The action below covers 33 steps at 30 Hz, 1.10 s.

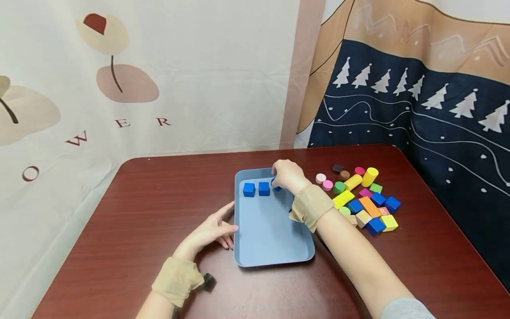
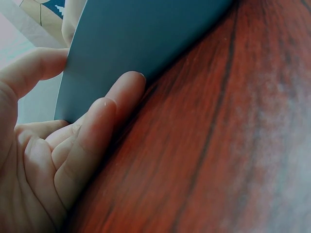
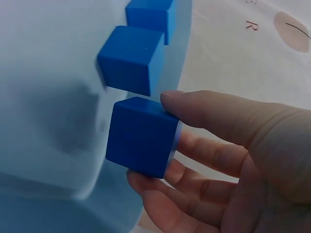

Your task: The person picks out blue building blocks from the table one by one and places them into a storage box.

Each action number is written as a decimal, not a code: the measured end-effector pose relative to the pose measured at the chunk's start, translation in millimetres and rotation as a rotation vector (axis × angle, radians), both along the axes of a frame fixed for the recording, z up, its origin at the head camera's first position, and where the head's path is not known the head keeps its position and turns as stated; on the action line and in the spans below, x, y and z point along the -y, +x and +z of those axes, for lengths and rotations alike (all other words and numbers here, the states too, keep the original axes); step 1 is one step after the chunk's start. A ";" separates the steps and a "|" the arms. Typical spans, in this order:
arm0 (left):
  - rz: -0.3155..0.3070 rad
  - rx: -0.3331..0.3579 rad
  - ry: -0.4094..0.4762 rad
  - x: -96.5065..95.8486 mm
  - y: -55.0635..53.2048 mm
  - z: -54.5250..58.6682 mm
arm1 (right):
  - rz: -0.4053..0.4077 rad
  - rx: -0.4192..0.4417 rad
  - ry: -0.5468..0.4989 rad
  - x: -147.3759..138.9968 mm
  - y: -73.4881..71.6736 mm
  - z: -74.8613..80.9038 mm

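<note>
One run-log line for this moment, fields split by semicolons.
right hand: pinches blue block; left hand: touches tray side; in tray: two other blue blocks; right of tray: assorted blocks

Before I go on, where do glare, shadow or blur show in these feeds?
Head: mostly clear, with a soft pale sheen on the near part of the table; left wrist: dim on the tray's outer wall, whitish glare on the tabletop at right; right wrist: a soft-edged dark shadow on the tray floor, beside the blue block in the right hand.
</note>
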<state>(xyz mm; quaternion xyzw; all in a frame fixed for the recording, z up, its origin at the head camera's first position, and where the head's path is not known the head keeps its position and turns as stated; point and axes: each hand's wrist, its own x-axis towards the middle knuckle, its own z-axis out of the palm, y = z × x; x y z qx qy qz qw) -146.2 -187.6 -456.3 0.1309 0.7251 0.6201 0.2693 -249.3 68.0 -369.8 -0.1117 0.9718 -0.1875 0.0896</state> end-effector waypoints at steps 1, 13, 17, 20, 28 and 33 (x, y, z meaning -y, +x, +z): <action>-0.001 0.000 -0.001 -0.2 -0.1 -0.2 | -0.003 0.000 0.006 0.3 -0.6 -1.6; -0.001 0.016 0.010 -0.5 -1.2 0.3 | -0.024 0.024 0.035 3.6 -6.0 -14.8; -0.003 0.014 0.010 0.2 -1.8 0.8 | -0.028 0.019 0.033 3.1 -7.3 -16.1; -0.004 0.010 0.011 0.3 -2.1 1.5 | -0.027 0.019 0.028 2.6 -7.2 -15.9; -0.003 0.015 0.010 0.2 -1.9 1.6 | -0.034 0.035 0.023 2.8 -5.6 -15.4; 0.000 0.014 0.008 0.2 -1.6 1.6 | -0.034 0.038 0.011 2.6 -4.7 -15.6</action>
